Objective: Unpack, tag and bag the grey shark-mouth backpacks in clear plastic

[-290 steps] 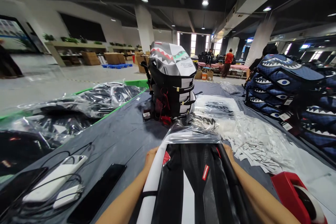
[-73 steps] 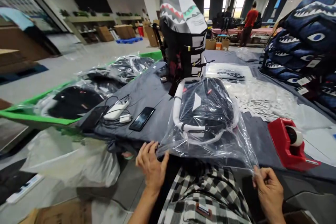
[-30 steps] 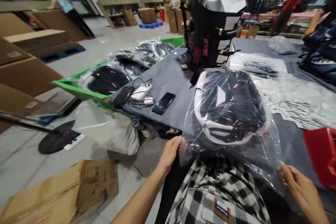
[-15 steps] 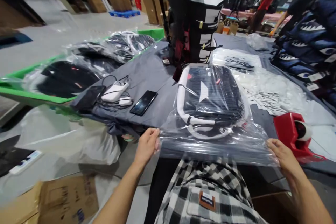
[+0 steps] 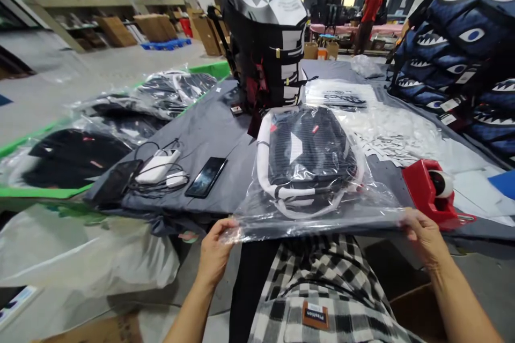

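A black and white backpack (image 5: pixel 317 150) lies inside a clear plastic bag (image 5: pixel 322 225) on the grey-covered table in front of me. The bag's open-end edge stretches across the table's front edge. At its left corner my left hand (image 5: pixel 219 246) pinches the plastic between thumb and fingers. My right hand (image 5: pixel 422 236) grips the opposite corner, slightly blurred, close to a red tape dispenser (image 5: pixel 428 193). Between the hands the film is pulled wide and has been folded into creases.
Left on the table are a phone (image 5: pixel 206 177), a white charger (image 5: pixel 157 166) with cables and a dark pouch. Behind the bag stand stacked backpacks (image 5: pixel 273 48). A green-rimmed bin (image 5: pixel 48 193) holds bagged backpacks. Blue shark-face backpacks (image 5: pixel 454 64) are piled at right, near white paper tags.
Both hands have drawn the bag's edge slightly up toward the backpack, and the loose film in front looks shorter. The head view has shifted, so the table things appear further left.
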Tool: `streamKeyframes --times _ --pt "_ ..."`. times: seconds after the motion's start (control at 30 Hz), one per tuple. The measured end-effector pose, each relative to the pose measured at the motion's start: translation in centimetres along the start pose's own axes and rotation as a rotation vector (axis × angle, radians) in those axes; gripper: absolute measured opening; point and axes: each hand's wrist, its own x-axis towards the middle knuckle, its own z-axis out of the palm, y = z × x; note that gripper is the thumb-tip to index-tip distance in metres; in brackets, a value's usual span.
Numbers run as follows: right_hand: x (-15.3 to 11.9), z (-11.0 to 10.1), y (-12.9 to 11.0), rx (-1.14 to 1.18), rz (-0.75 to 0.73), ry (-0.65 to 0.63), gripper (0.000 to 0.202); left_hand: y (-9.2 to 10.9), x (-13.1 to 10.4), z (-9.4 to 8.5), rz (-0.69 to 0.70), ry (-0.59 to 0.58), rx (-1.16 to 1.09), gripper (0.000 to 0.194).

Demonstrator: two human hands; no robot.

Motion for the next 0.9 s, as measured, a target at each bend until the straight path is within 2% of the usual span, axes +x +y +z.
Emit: streamKeyframes --times 0.1,0.17,0.23,0.33,0.43,0.57,0.63,0.7,0.73,0.77,0.8,0.9 --pt "0.3 0.9 -1.1 -0.152 -0.282 0.149 0.047 0.1 0.6 -0.1 0.267 0.069 0.213 0.044" --pt "0.5 1.6 -1.6 -0.181 -0.352 0.149 0.048 0.3 1.0 0.2 0.370 0.122 0.272 0.049" --pt "0.6 2.3 -1.7 -0.145 -0.354 0.086 0.048 0.3 1.3 0.7 0.403 0.165 0.266 0.049" --pt "1.4 3.6 -1.0 -0.128 -0.325 0.038 0.048 -0.1 1.9 1.8 0.378 0.234 0.125 0.050" --pt "2.7 4.8 0.3 -0.133 -0.282 0.127 0.050 -0.9 2.8 2.9 0.286 0.275 0.007 0.052" --pt "3.6 5.8 1.2 -0.095 -0.223 0.186 0.054 -1.0 4.1 4.0 0.205 0.329 0.088 0.054" --pt "3.6 6.0 1.3 -0.112 -0.187 0.182 0.057 -0.3 4.2 4.4 0.270 0.425 0.248 0.055" --pt "3.2 5.9 1.2 -0.134 -0.170 0.197 0.058 1.0 3.7 5.1 0.459 0.531 0.446 0.051" --pt "3.0 5.9 1.0 -0.136 -0.168 0.202 0.058 1.8 3.1 5.6 0.577 0.533 0.532 0.048" --pt "2.8 5.8 0.8 -0.133 -0.170 0.204 0.058 2.6 2.5 6.3 0.694 0.476 0.604 0.044" --pt "2.6 5.8 0.7 -0.130 -0.172 0.203 0.057 3.4 1.8 7.2 0.797 0.366 0.660 0.040" --pt "2.2 5.8 0.1 -0.128 -0.174 0.212 0.056 5.6 0.1 10.4 0.981 -0.041 0.768 0.035"
